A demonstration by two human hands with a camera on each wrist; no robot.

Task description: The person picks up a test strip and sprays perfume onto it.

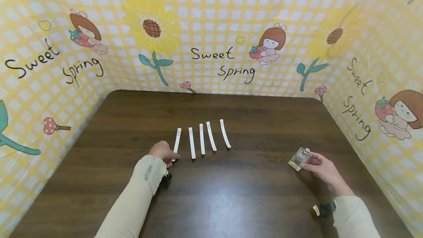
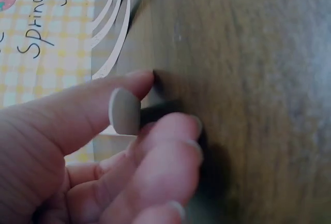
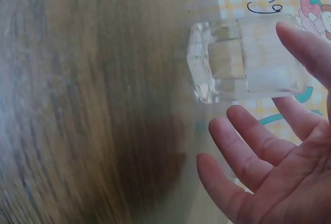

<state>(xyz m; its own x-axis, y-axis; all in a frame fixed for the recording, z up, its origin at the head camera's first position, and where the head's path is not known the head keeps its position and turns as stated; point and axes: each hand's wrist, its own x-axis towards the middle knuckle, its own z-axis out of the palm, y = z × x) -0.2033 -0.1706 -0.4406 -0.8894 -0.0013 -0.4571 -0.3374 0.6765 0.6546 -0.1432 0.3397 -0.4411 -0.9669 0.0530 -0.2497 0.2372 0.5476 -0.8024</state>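
In the head view, my left hand (image 1: pixel 162 151) pinches the near end of the leftmost white paper test strip (image 1: pixel 177 139). The left wrist view shows that strip's rounded end (image 2: pixel 125 111) between thumb and fingers. Small print marks its far end. Over on the right, my right hand (image 1: pixel 325 172) holds a clear glass perfume bottle (image 1: pixel 299 159) near its top, tilted, between thumb and fingertips. In the right wrist view the bottle's thick base (image 3: pixel 200 61) points away from the palm, and the other fingers are spread apart below it.
Several more white strips, among them one beside the held strip (image 1: pixel 192 142) and the rightmost one (image 1: pixel 225 134), lie in a row on the dark wooden table (image 1: pixel 257 120). A yellow checked cloth (image 1: pixel 211 17) surrounds the table's back and sides.
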